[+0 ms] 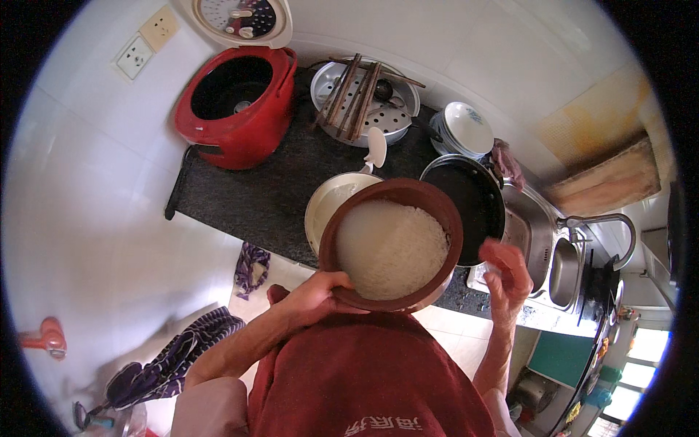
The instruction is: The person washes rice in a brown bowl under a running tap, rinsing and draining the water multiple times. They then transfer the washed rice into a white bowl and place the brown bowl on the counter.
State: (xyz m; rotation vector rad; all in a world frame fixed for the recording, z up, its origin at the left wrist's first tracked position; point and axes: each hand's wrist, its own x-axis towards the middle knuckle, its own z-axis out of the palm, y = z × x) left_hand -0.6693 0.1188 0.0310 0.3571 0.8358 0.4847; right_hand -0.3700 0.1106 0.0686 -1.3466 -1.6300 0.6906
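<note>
My left hand (319,297) grips the near left rim of a brown inner pot (450,218), thumb over the edge. Inside lie white rice grains (404,251), with cloudy water pooled on the left. The pot is tilted towards the left and partly hides a cream-coloured pan (318,210) that has some liquid in it. A pale handle or paddle (377,147) points away from that pan. Apart from the pot, to its right, my right hand (505,273) is raised, its fingers slightly curled and holding nothing.
A red rice cooker (246,136) stands with its lid (240,22) up. Chopsticks (352,98) and ladles rest on a perforated steamer (401,128). Stacked bowls (467,128), a black pan (469,196) and a steel sink (521,229) are at the right.
</note>
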